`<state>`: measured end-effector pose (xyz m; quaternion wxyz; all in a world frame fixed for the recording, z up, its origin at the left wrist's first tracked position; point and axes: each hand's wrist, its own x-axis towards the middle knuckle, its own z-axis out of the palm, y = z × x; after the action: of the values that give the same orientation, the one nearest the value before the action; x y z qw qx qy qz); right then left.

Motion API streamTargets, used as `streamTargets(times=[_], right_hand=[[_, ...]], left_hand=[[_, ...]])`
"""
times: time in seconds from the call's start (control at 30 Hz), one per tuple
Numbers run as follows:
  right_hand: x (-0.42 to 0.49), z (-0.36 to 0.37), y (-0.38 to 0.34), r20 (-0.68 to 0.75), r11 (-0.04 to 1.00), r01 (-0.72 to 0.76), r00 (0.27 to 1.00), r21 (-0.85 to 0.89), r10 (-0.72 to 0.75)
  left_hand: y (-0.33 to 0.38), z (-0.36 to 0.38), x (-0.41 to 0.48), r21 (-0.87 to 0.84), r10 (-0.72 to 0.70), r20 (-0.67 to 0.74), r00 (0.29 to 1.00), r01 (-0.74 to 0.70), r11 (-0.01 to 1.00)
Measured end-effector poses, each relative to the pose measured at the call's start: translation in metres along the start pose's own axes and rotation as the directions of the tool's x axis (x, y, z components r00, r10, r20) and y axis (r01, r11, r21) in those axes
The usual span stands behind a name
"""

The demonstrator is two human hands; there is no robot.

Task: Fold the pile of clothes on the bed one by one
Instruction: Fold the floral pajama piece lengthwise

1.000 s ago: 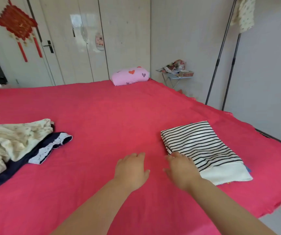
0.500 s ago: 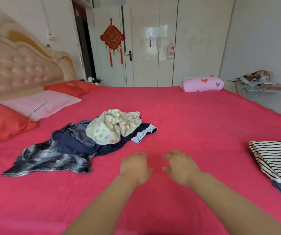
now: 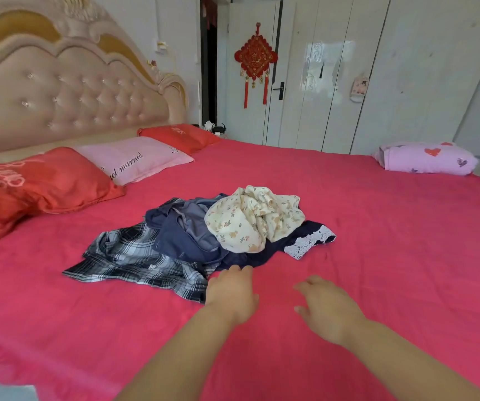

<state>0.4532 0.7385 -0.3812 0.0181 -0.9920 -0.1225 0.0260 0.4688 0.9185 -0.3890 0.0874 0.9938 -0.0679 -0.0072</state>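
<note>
Several clothes (image 3: 201,241) lie piled just beyond left hand (image 3: 231,293).

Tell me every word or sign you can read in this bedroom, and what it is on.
"married": dark script on the pink pillow; the word before it is cut off.
Pale lettering on the near red pillow: too warped to read.
Small writing on the far red pillow: too blurred.
Gold centre of the red knot ornament on the door: too blurred.
Print on the hanging card on the wardrobe: unreadable.
</note>
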Motion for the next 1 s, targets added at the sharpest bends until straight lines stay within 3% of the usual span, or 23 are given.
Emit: streamTargets(times=[0.17,0.47,0.53,0.6,0.67,0.73,0.8,0.87,1.0], right_hand=[[0.040,0.012,0.020,-0.025,0.998,0.046,0.999,0.053,-0.045],[0.087,0.052,0.076,-0.032,0.983,0.085,0.996,0.161,-0.081],[0.092,0.056,0.089,-0.027,0.982,0.067,0.998,0.176,-0.064],[0.095,0.059,0.099,-0.030,0.982,0.046,0.999,0.183,-0.041],[0.095,0.061,0.104,-0.030,0.983,0.024,0.999,0.183,-0.019],[0.094,0.060,0.105,-0.039,0.983,0.018,0.999,0.182,-0.011],[0.089,0.057,0.104,-0.052,0.973,0.018,0.999,0.229,-0.006],[0.082,0.047,0.098,-0.067,0.938,0.016,0.998,0.345,0.007],[0.057,0.021,0.083,-0.173,0.729,0.065,0.982,0.681,0.074]], left_hand=[[-0.014,0.006,0.060,0.024,0.016,-0.056,0.998,-0.014,1.000],[-0.018,0.017,0.171,0.415,-0.038,-0.043,0.998,0.053,0.908],[-0.019,0.024,0.180,0.417,-0.077,-0.021,0.997,0.078,0.906],[-0.018,0.032,0.179,0.303,-0.082,-0.059,0.995,0.096,0.948],[-0.013,0.037,0.169,0.020,-0.070,-0.178,0.982,0.074,0.997],[-0.003,0.034,0.154,-0.372,-0.081,-0.263,0.961,-0.023,0.928],[0.014,0.022,0.133,-0.601,-0.079,-0.272,0.959,-0.106,0.792],[0.037,0.008,0.107,-0.710,-0.021,-0.275,0.961,-0.188,0.679],[0.089,-0.011,0.051,-0.689,0.210,-0.283,0.936,-0.351,0.634]])
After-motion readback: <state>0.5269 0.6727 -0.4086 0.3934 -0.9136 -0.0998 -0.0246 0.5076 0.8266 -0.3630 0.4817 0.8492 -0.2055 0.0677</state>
